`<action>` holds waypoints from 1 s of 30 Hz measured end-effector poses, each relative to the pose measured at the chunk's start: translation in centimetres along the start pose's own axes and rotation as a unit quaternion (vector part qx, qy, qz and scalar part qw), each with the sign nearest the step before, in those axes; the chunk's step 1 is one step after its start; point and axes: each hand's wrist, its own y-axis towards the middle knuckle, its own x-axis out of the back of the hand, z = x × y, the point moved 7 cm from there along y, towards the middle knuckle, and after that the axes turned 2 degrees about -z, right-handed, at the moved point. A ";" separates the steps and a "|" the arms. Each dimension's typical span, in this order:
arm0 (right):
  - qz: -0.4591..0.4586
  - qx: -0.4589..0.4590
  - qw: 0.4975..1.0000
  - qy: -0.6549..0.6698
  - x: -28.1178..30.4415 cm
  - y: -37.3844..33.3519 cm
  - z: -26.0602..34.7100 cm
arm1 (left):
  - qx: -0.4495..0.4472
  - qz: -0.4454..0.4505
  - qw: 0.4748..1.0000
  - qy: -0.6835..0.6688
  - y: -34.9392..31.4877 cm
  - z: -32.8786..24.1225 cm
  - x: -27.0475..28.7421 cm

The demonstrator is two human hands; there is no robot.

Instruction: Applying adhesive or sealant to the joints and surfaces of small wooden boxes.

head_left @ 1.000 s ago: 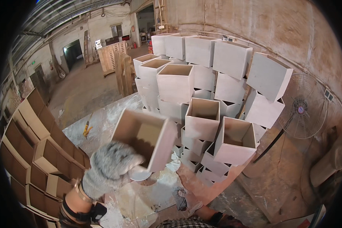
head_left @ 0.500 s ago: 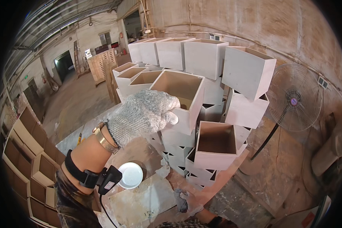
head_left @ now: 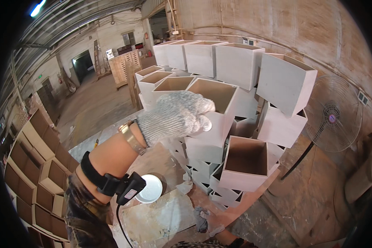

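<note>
My left hand (head_left: 182, 113), in a grey knitted glove, pinches the near rim of a white open-topped box (head_left: 220, 126), thumb outside and fingers over the edge. The box's inside is bare brown board, and it sits high in a stack. Low in the middle, my right hand (head_left: 214, 225), in a pale covering, is closed on a crumpled grey cloth (head_left: 201, 219). Beside that stack, to the right, stands another white box (head_left: 244, 177) with its opening facing up. A white round dish (head_left: 151, 189) lies on the work surface below my left forearm.
More white boxes (head_left: 240, 64) are piled behind and to the right. Unpainted brown boxes (head_left: 49, 175) are stacked at the left. A large stand fan (head_left: 332, 118) stands at the right. A stained flat board (head_left: 159, 215) lies near me.
The view has turned left, so the scene sits farther right. My left hand is a little higher, and the near rim of the box has risen with it. The right hand still holds the cloth.
</note>
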 end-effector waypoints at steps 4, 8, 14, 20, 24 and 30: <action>-0.005 0.016 1.000 -0.011 0.5 0.5 -0.3 | -0.002 -0.006 1.000 -0.024 0.5 0.3 -0.7; 0.000 0.005 1.000 -0.024 -0.5 -0.5 0.4 | 0.028 0.007 0.999 -0.034 0.5 1.9 -1.7; 0.002 0.019 1.000 -0.014 0.2 -0.2 0.0 | 0.020 0.015 0.999 -0.032 0.8 1.8 -1.2; 0.010 0.007 1.000 -0.002 0.2 0.0 0.1 | 0.007 0.038 0.999 -0.031 1.2 2.5 -1.2; -0.006 0.004 1.000 0.008 0.4 -0.2 0.7 | 0.005 0.025 0.999 -0.021 1.6 2.6 -1.4; 0.428 -0.272 0.860 -0.049 -3.7 -1.6 1.3 | -0.028 0.003 0.997 -0.074 -1.1 1.8 1.2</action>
